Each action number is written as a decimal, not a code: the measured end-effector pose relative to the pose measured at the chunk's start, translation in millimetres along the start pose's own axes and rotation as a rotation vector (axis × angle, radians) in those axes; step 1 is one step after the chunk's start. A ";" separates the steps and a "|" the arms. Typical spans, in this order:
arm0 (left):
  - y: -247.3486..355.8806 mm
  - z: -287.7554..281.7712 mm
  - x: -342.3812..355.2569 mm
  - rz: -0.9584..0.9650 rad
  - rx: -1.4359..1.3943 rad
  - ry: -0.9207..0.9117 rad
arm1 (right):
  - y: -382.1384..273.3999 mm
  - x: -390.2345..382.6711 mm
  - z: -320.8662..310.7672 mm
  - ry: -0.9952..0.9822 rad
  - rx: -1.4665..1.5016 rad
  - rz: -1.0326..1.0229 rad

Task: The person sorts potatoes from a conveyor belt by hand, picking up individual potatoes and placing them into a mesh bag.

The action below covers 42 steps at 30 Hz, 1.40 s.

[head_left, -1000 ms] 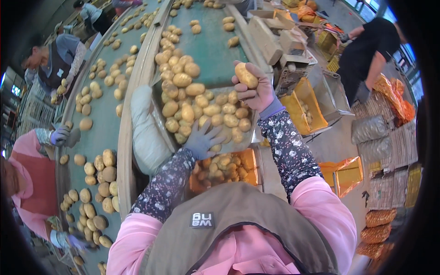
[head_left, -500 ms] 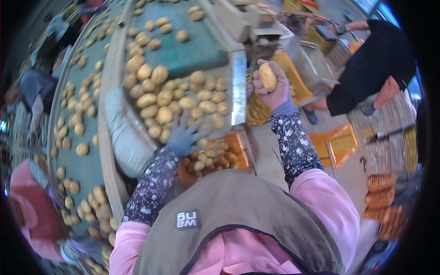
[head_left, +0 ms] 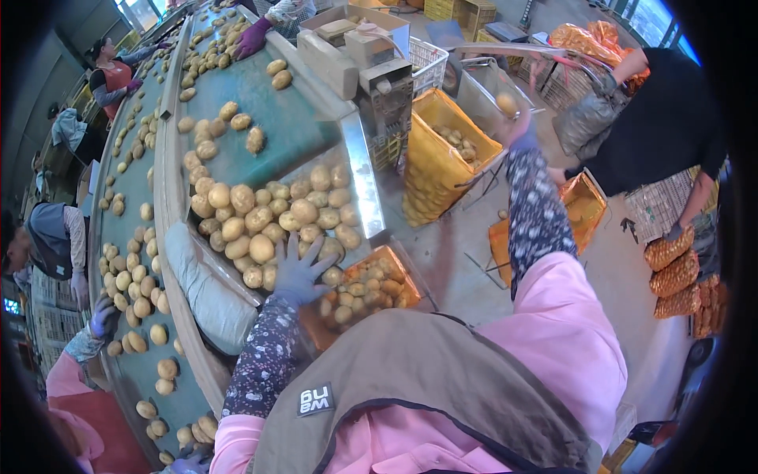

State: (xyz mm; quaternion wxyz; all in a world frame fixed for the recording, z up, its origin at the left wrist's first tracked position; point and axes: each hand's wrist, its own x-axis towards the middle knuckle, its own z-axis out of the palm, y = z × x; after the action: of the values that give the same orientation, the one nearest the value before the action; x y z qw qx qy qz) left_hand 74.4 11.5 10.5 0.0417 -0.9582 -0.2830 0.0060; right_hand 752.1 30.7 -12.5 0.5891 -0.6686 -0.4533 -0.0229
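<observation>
My left hand [head_left: 302, 268] has its fingers spread at the lower edge of a pile of potatoes [head_left: 261, 249] on the chute, above an orange mesh bag [head_left: 396, 265] holding potatoes. Out to the right, my right hand [head_left: 517, 130] is raised and small in view; a blurred potato [head_left: 505, 103] is at or just beyond its fingertips, and whether the fingers still grip it is unclear. Below that hand is another orange bag [head_left: 430, 186], upright on a stand and partly filled with potatoes.
A green conveyor [head_left: 284, 142] with a metal lip [head_left: 365, 201] lies ahead. A padded rail [head_left: 207, 284] borders a second belt [head_left: 114, 257] with co-workers along it. At right, a person in black [head_left: 663, 118] bends near a lower orange bag [head_left: 584, 207] and stacked potato sacks [head_left: 675, 268].
My right arm has swung outward to the right, the potato moving away with it. My view has turned. The person in black has bent lower. My left hand stays spread by the pile.
</observation>
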 end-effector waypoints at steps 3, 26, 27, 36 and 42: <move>3.8 5.5 -26.5 -0.102 -0.010 -0.017 | -160.1 51.9 58.0 0.064 1.212 0.811; 15.5 -11.0 -39.4 -0.160 -0.034 -0.554 | -415.6 -309.1 329.9 -1.318 0.092 -0.486; 13.6 11.6 -51.3 -0.193 -0.002 -0.261 | -418.4 -305.9 328.1 -1.328 0.098 -0.502; -9.9 14.1 -49.7 -0.102 -0.010 0.235 | -405.3 -266.6 268.6 -1.380 1.556 1.216; -14.2 23.2 -50.7 -0.093 -0.023 0.253 | -415.8 -257.4 262.2 -1.386 1.027 0.909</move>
State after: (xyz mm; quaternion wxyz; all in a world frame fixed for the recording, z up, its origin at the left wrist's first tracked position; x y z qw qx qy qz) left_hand 23.3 -2.4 -12.0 0.0662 -0.9376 -0.3196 -0.1203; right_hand 205.5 49.9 81.0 0.3642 -0.3066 -0.3532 0.8054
